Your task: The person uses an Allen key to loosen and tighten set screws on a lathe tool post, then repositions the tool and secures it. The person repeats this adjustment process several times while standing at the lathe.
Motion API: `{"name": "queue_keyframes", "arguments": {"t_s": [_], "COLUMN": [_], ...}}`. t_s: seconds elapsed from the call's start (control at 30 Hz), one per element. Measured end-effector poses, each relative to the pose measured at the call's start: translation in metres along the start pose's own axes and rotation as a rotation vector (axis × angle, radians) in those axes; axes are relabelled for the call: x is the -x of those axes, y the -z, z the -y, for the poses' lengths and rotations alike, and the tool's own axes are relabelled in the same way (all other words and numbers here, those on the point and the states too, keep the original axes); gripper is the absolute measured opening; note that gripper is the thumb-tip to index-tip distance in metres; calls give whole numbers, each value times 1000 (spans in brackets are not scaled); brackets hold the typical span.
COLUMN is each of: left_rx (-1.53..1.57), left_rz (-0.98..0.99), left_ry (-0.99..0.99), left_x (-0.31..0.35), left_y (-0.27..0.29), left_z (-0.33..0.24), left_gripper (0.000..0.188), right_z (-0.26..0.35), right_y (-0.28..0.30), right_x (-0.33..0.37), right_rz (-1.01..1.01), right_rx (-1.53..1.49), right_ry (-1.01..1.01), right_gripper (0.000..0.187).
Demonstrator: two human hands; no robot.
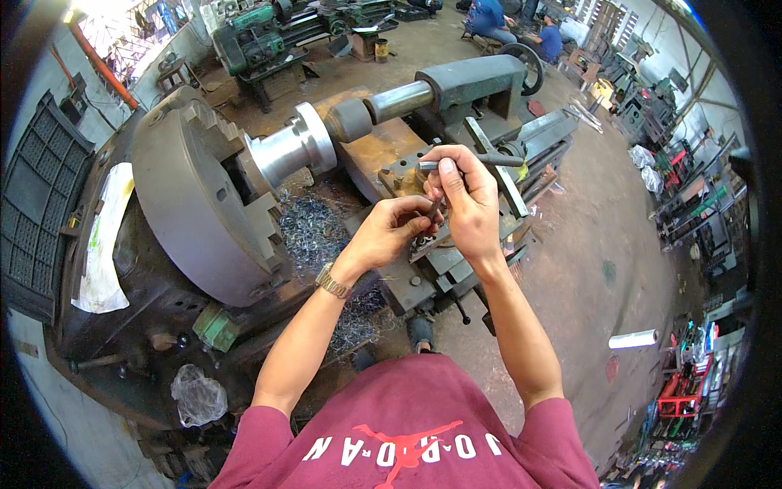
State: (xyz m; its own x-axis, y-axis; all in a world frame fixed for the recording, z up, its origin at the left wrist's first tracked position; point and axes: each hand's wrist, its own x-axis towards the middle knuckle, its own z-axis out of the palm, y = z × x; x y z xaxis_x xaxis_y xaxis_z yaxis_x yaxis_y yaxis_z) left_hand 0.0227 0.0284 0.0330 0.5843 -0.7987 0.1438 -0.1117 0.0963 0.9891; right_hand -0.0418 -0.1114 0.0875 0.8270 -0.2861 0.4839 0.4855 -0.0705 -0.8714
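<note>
My right hand [468,200] is closed round a dark metal rod [503,160] with a bright end, held level above the lathe carriage [423,281]. Close beside it, my left hand [389,230] pinches a small dark metal piece [436,209]; the fingers hide most of it. Left of both hands, a shiny flanged metal workpiece [281,153] sits in the jaws of the big lathe chuck [187,208]. A thick grey centre [349,121] from the tailstock [476,80] meets its right end.
Curly metal chips [314,232] lie under the workpiece. A white cloth [106,244] covers part of the headstock, with a crumpled plastic bag [199,395] lower down. Another green lathe [257,45] stands behind. Two people [489,18] sit at the far back. A white roll [634,339] lies right.
</note>
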Motion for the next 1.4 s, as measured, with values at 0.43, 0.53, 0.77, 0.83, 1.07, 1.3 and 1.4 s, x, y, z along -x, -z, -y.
{"name": "queue_keyframes", "arguments": {"t_s": [0.43,0.53,0.77,0.83,1.07,1.3,1.4], "left_rx": [-86,58,64,30,85,-110,228], "left_rz": [-146,-128,56,-53,-227,-428,-437], "left_ry": [-232,-119,-118,-187,-175,-152,-162], "left_x": [6,4,-3,3,7,16,17], "left_y": [-9,-13,1,-5,-37,-47,-51], "left_z": [34,59,92,83,44,49,59], "left_gripper": [18,25,26,23,22,14,14], "right_z": [9,3,5,7,-5,-18,-34], "right_y": [-35,-43,-2,1,-38,12,24], "right_x": [-2,-4,-14,-15,15,-12,-41], "right_rz": [-150,-277,312,356,-206,370,786], "right_rx": [592,532,62,40,233,-445,-757], "right_ry": [370,295,404,341,520,374,361], "right_gripper": [34,42,41,41,38,42,46]}}
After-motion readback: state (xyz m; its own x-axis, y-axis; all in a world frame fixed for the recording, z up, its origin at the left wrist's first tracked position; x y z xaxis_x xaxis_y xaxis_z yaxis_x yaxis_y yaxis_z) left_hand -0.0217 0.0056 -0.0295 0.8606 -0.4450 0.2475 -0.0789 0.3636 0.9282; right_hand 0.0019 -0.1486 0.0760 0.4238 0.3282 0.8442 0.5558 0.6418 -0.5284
